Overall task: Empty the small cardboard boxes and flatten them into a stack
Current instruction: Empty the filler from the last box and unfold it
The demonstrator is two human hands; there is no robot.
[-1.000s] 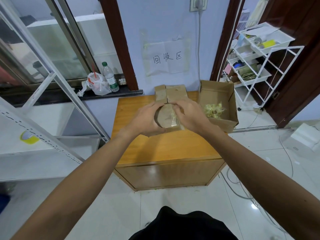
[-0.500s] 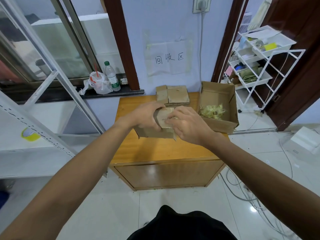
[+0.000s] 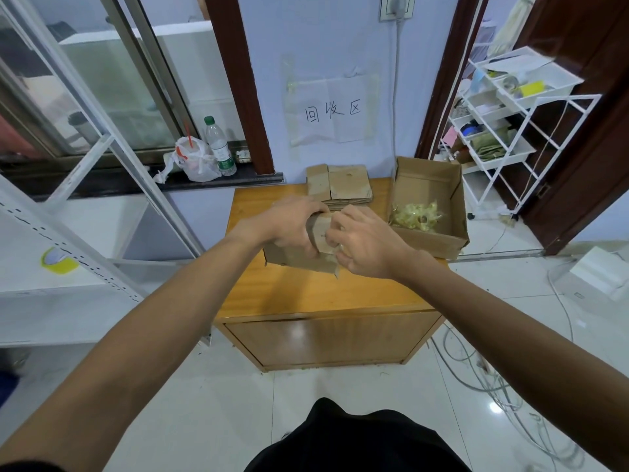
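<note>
1. Nearest to the person, two bare forearms reached forward over a white tiled floor (image 3: 211,396) toward a wooden worktop (image 3: 306,294), the landmark for everything here.
2. Above the middle of the worktop, the left hand (image 3: 289,223) gripped a small cardboard box (image 3: 299,258); its fingers (image 3: 308,248) were curled over the box's upper left side, closed on the cardboard.
3. The right hand (image 3: 369,243) met the same box from the right, its fingers bent and pinching at a pale flap (image 3: 321,233) on the box's end. Whether the box touched the worktop or was held just clear of it, I could not tell.
4. Behind the hands, at the back edge of the worktop, lay a stack of flattened boxes (image 3: 340,185), flat against one another.
5. On the right rear corner of the worktop sat a larger open carton (image 3: 432,202), overhanging the edge a little, with a heap of yellowish crumpled wrapping (image 3: 417,216) inside.
6. On the wall above the worktop hung a taped paper sign (image 3: 332,112) with handwritten characters.
7. Left of the worktop, on a dark sill, stood a plastic bottle (image 3: 219,146) just beside a white bag (image 3: 194,160).
8. Right of the worktop stood a white wire rack (image 3: 510,117) with cluttered trays.
</note>
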